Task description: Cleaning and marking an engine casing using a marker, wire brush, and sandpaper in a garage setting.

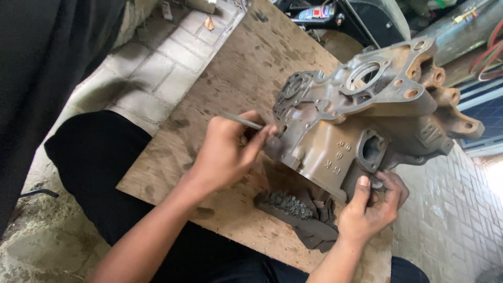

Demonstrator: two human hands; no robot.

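A large brown cast-metal engine housing (367, 115) with round openings and rusty bolt holes rests tilted on a plywood board (230, 73). My left hand (225, 152) grips a thin metal tool (242, 121) like a pencil, its tip at the housing's left lower edge. My right hand (369, 207) holds the housing's lower right corner, thumb pressed on its side below an opening. Under the housing lies a heap of dark scrapings and gasket pieces (301, 215).
The board sits across my lap, dark trousers (99, 157) below it. Paving stones (157, 63) lie to the left and right. Machinery, hoses and a metal cylinder (461, 31) crowd the far side.
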